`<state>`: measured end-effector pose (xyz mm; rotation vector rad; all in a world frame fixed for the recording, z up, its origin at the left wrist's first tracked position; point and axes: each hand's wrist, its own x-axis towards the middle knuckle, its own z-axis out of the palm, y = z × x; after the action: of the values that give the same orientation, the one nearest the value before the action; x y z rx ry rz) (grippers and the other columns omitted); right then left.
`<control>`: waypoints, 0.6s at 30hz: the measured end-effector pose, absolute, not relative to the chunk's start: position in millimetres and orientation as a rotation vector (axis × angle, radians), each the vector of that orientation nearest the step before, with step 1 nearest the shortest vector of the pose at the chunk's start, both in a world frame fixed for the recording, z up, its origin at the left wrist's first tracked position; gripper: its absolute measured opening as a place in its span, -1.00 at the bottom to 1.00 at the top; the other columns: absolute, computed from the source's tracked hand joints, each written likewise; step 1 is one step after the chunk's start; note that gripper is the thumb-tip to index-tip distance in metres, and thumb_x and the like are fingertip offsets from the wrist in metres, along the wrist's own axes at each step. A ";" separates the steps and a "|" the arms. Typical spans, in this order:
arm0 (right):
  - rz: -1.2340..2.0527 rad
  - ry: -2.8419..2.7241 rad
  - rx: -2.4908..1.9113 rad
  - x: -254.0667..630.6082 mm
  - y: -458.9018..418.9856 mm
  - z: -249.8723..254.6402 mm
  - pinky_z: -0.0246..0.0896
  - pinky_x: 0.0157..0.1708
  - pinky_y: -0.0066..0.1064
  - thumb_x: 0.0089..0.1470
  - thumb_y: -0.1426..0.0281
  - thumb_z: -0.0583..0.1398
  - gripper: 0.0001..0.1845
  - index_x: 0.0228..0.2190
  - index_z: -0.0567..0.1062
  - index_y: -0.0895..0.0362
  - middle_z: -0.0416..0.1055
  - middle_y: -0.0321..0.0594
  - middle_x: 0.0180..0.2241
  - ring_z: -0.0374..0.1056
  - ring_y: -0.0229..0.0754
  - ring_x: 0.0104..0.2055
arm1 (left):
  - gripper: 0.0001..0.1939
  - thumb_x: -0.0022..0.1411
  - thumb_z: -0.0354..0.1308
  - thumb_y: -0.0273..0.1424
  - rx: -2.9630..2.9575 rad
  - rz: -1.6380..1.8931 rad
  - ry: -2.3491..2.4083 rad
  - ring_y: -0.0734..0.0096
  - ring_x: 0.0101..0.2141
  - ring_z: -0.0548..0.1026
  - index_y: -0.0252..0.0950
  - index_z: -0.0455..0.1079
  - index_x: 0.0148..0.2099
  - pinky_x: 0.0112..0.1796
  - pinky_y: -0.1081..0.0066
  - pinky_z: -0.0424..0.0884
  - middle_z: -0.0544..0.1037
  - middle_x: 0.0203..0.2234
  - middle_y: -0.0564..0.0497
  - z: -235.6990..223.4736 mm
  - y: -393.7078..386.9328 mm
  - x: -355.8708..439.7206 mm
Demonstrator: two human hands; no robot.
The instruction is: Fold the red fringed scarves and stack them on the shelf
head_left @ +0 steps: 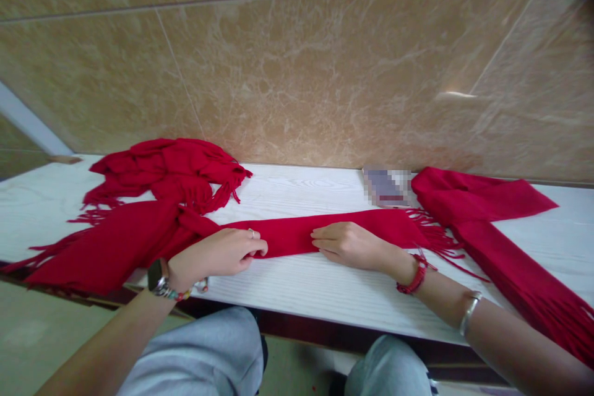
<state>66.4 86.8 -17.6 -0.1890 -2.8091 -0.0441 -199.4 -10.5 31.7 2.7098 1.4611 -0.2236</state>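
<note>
Resting on red scarf (288, 237) | left hand (232, 252): palm-down, fingers curled | right hand (349, 245): fingers bent | both grips unclear

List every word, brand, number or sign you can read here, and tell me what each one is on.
None can be read.
Phone-like object: pixelated, so any text on it is unreadable.
Watch: its face is too dark and small to read.
Red fabric strip in the middle: no lettering or label shows.
Tiled wall: only marbled patterning and joint lines, no signs.
</note>
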 end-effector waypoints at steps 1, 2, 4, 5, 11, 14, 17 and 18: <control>-0.037 -2.833 -0.168 66.6 86.8 -16.8 0.25 -0.06 -0.33 0.18 0.45 -0.03 -0.69 -0.20 0.48 0.21 0.45 -0.09 -0.13 0.34 -0.17 -0.07 | -0.75 0.12 0.01 -0.59 2.704 -0.250 1.460 0.38 -0.22 0.43 -0.23 0.38 -0.18 -0.22 0.47 0.30 0.48 -0.28 0.04 30.2 -10.3 -198.4; -0.026 -2.854 -0.162 66.8 86.7 -16.0 0.23 -0.04 -0.32 0.18 0.45 -0.03 -0.68 -0.16 0.46 0.23 0.43 -0.07 -0.10 0.32 -0.16 -0.05 | -0.76 0.12 0.02 -0.58 2.698 -0.263 1.463 0.38 -0.23 0.44 -0.23 0.37 -0.19 -0.22 0.47 0.31 0.48 -0.28 0.03 29.0 -10.0 -197.8; 0.024 -2.883 -0.196 66.7 86.1 -14.8 0.16 0.03 -0.29 0.18 0.41 -0.02 -0.65 -0.06 0.40 0.24 0.37 -0.04 -0.03 0.25 -0.15 0.04 | -0.81 0.15 0.03 -0.54 2.692 -0.257 1.471 0.38 -0.24 0.44 -0.24 0.37 -0.20 -0.22 0.47 0.31 0.48 -0.29 0.03 27.3 -8.8 -197.4; 0.056 -2.898 -0.216 66.5 85.5 -14.6 0.09 0.08 -0.25 0.19 0.37 -0.01 -0.61 0.00 0.35 0.23 0.31 -0.04 0.03 0.18 -0.13 0.10 | -0.84 0.18 0.02 -0.51 2.696 -0.237 1.486 0.38 -0.23 0.43 -0.25 0.37 -0.21 -0.21 0.46 0.32 0.48 -0.30 0.02 26.4 -8.0 -197.1; 0.223 -3.003 -0.363 63.6 81.1 -19.6 -0.31 0.18 0.03 0.20 0.18 -0.08 -0.44 0.18 0.02 0.11 -0.05 -0.09 0.22 -0.24 -0.06 0.26 | -0.67 0.30 -0.08 -0.31 2.763 0.048 1.638 0.29 -0.03 0.33 -0.29 0.25 0.06 -0.03 0.32 0.24 0.33 0.01 -0.13 12.0 -4.3 -184.9; 0.269 -3.025 -0.406 63.2 79.9 -20.6 -0.34 0.18 0.04 0.21 0.15 -0.13 -0.42 0.19 -0.01 0.13 -0.10 -0.10 0.23 -0.28 -0.06 0.27 | -0.49 0.31 -0.13 -0.22 2.706 -0.027 1.636 0.18 0.15 0.09 -0.35 0.02 0.23 0.05 0.21 0.13 0.09 0.18 -0.23 0.3 -4.1 -178.5; 0.273 -3.022 -0.436 63.3 79.2 -20.4 -0.36 0.19 0.02 0.21 0.14 -0.14 -0.41 0.19 -0.03 0.13 -0.11 -0.12 0.23 -0.30 -0.07 0.27 | -0.46 0.33 -0.20 -0.19 2.668 -0.132 1.618 0.19 0.21 -0.07 -0.33 -0.08 0.27 0.09 0.14 0.03 -0.02 0.22 -0.21 -9.6 -2.3 -180.5; 0.268 -3.017 -0.442 63.3 79.0 -20.5 -0.36 0.19 0.02 0.21 0.14 -0.14 -0.41 0.19 -0.03 0.12 -0.10 -0.13 0.23 -0.30 -0.07 0.27 | -0.47 0.34 -0.22 -0.21 2.673 -0.139 1.614 0.22 0.21 -0.09 -0.32 -0.09 0.27 0.10 0.15 0.01 -0.03 0.23 -0.18 -11.6 -1.4 -182.5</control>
<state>63.3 79.0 -20.5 -0.4416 -3.0169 0.2677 -182.5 -1.4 -11.6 2.6732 1.6137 -0.1392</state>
